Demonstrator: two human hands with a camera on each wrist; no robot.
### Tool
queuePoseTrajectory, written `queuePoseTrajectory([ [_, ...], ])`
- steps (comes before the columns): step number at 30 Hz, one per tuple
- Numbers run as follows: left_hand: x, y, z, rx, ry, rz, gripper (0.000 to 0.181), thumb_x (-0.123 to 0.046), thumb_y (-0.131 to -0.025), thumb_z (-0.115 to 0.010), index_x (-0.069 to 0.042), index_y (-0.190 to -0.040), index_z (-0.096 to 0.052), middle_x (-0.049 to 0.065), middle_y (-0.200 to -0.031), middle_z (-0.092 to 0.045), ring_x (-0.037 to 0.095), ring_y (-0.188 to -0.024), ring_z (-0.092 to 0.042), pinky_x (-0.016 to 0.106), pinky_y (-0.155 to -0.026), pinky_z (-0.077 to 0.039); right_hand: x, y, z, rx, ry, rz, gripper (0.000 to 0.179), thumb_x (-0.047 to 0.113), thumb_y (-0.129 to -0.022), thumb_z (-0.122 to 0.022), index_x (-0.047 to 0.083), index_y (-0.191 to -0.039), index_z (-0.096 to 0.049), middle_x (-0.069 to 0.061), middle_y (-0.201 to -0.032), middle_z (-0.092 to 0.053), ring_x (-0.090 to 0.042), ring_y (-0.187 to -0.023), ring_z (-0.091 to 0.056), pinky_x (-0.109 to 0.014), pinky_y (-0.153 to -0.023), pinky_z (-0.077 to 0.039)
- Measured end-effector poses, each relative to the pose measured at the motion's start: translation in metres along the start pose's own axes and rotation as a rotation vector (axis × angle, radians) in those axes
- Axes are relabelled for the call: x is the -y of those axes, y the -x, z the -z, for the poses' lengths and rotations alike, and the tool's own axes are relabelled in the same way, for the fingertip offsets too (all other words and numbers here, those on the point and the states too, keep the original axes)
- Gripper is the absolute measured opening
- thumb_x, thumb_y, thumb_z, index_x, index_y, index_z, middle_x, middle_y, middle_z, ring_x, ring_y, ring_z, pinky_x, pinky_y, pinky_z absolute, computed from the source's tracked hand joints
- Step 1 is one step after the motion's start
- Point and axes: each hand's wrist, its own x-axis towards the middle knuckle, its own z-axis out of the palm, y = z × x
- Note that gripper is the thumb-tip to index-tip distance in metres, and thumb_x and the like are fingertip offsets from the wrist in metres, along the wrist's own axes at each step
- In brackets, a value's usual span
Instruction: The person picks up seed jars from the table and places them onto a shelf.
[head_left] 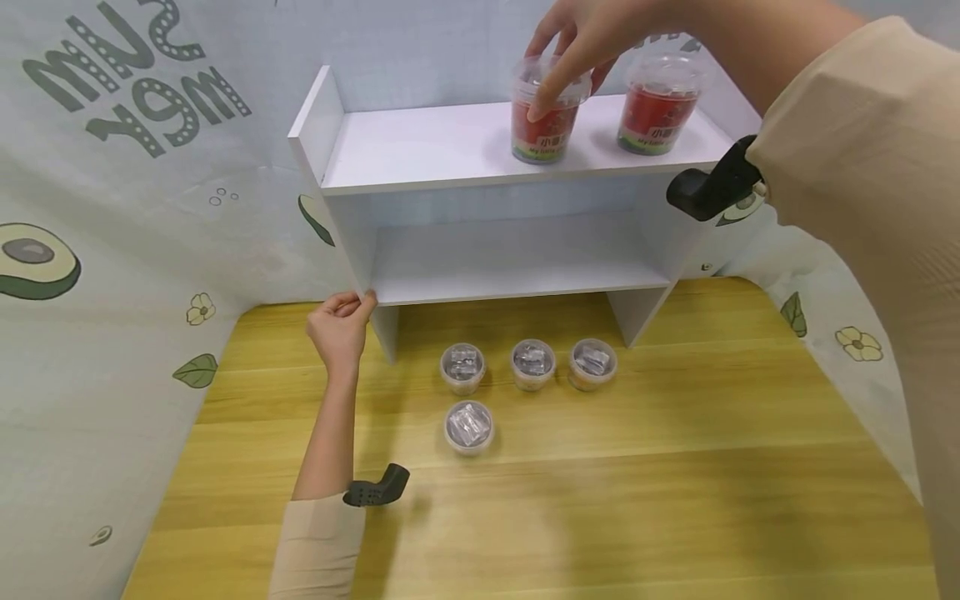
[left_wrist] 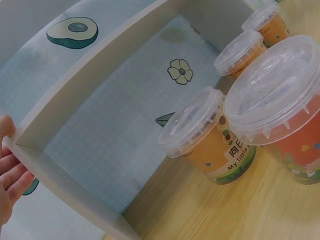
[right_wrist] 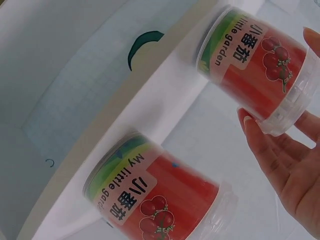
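My right hand (head_left: 596,33) reaches down over a clear-lidded plastic cup (head_left: 534,125) with a red tomato label, its thumb and fingers round the lid end. That cup stands upright on the top board of a white shelf (head_left: 517,254). To its right stands a second tomato cup (head_left: 654,117), apart from the hand. Low on the left side, my left hand (head_left: 341,329) pinches the edge of the shelf's side panel. In the left wrist view that hand's fingers (left_wrist: 12,175) lie against the panel.
Several lidded cups stand on the wooden table (head_left: 675,483), three in a row before the shelf. One in front, a red-labelled cup (left_wrist: 295,145), is nearer than an orange-labelled cup (left_wrist: 215,150). A cloth with avocado prints (head_left: 112,375) hangs around the table.
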Motion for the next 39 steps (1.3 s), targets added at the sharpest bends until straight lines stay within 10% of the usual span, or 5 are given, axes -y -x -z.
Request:
queuePoseTrajectory([
  [39, -0.001, 0.005, -0.008, -0.022, 0.076, 0.027, 0.021, -0.011, -0.072, -0.075, 0.007, -0.083, -0.070, -0.012, -0.062, -0.061, 0.001, -0.058, -0.063, 0.016, -0.058, -0.052, -0.013, 0.012, -0.013, -0.070, -0.096, 0.007, 0.094, 0.060, -0.077, -0.061, 0.017, -0.149, -0.017, -0.021, -0.136, -0.040, -0.035, -0.108, -0.052, -0.054, -0.092, -0.044],
])
